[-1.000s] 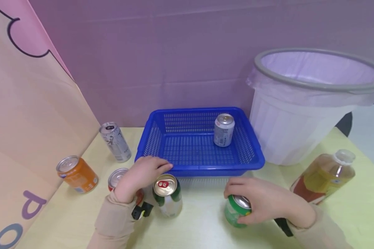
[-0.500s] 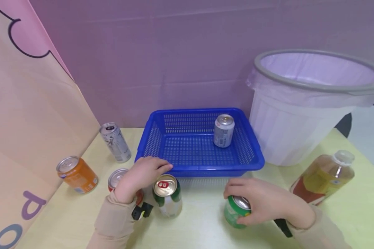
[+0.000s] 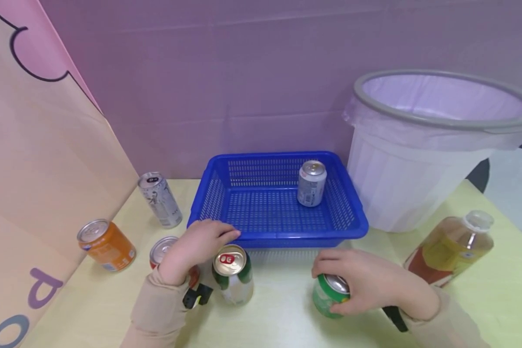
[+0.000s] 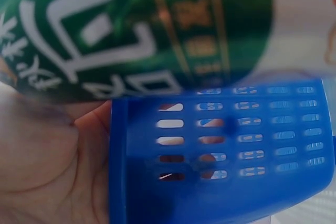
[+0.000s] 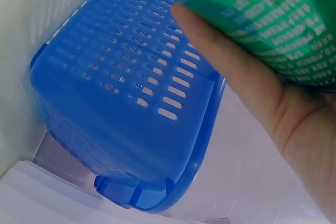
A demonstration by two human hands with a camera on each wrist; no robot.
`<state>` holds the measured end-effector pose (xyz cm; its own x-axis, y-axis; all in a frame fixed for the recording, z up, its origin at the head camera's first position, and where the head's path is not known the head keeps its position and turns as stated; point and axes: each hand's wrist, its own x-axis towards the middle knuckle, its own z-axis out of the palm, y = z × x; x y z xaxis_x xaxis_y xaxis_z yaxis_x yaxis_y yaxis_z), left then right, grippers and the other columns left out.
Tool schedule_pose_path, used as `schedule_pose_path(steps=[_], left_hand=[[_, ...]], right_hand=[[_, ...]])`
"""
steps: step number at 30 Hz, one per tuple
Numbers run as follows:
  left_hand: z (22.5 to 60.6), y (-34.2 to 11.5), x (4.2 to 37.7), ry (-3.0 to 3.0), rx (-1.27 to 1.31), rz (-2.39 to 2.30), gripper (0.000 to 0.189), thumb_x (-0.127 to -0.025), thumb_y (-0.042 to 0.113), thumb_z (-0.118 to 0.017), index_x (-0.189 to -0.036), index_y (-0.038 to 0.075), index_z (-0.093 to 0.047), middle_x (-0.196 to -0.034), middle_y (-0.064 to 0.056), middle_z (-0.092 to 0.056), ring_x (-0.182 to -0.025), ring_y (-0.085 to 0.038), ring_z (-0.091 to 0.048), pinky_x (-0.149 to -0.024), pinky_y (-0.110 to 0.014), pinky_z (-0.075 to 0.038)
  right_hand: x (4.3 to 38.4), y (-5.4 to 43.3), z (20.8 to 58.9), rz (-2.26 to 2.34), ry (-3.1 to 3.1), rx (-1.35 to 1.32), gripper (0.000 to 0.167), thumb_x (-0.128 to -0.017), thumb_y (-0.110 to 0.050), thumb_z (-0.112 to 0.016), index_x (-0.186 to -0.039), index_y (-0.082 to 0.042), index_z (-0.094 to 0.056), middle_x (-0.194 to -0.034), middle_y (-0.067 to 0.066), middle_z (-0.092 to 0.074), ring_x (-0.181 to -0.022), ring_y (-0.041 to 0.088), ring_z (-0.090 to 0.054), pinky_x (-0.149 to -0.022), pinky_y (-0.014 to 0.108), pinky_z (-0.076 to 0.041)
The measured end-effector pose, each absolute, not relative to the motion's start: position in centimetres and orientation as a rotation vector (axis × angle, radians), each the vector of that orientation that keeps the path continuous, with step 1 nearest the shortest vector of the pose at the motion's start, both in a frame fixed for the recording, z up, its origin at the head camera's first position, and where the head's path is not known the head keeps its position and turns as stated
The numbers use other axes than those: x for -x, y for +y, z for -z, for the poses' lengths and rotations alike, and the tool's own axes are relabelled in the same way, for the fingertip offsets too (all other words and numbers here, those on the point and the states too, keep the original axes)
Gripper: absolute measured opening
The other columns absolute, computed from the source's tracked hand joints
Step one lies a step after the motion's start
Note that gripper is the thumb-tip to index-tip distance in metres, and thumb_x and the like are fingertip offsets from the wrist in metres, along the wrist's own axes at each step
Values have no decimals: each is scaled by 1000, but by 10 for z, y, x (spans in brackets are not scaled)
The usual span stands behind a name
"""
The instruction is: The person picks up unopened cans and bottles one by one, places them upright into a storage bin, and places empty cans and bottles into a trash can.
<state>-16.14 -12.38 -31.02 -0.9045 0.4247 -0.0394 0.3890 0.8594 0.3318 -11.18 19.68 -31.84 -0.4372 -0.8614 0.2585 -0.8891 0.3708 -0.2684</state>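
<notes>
My left hand lies over the near-left rim of the blue plastic basket and grips it. Through the wall slots in the left wrist view, parts of its fingers show on the inner side. A green and white can with a gold top and red tab stands just right of that wrist. Thumb and fingers of my right hand hold a green can from above, in front of the basket. That can's label also fills the top of the right wrist view, with the thumb along it.
A silver can stands inside the basket. Left of it are a slim grey can, an orange can and a red can half behind my left forearm. A lined white bin and a bottle stand right.
</notes>
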Motion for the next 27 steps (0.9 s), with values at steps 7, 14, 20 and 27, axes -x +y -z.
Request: schedule_pose_path(steps=[7, 14, 20, 27], left_hand=[[309, -123, 160, 2942, -656, -485, 35, -98, 34, -47, -113, 10, -68, -112, -6, -69, -112, -31, -60, -98, -54, -38], [308, -123, 160, 2947, -667, -485, 34, -98, 33, -48, -111, 10, -69, -110, -6, -70, -109, -32, -61, -96, -53, -39], [308, -123, 159, 2942, -653, -489, 34, -98, 33, -48, -113, 9, -68, -112, -7, -69, -111, -33, -60, -97, -54, -39], [308, -123, 160, 2944, -655, -486, 35, -98, 33, -48, -113, 9, -68, -112, -7, -69, -111, -33, -59, -97, -54, -38]], right_hand=[[110, 199, 314, -563, -2555, -1600, 46, -64, -26, -83, -102, -22, -58, -97, -13, -56, -82, -2, -51, -69, 14, -46], [110, 201, 311, -567, -2521, -1621, 47, -65, -27, -83, -104, -22, -58, -97, -13, -56, -83, -1, -51, -70, 13, -46], [110, 203, 310, -573, -2492, -1618, 48, -64, -25, -84, -104, -21, -58, -97, -11, -57, -83, 0, -52, -70, 12, -45], [110, 204, 309, -599, -2483, -1626, 48, -63, -23, -84, -104, -20, -58, -98, -10, -57, -84, 0, -53, -71, 12, -46]])
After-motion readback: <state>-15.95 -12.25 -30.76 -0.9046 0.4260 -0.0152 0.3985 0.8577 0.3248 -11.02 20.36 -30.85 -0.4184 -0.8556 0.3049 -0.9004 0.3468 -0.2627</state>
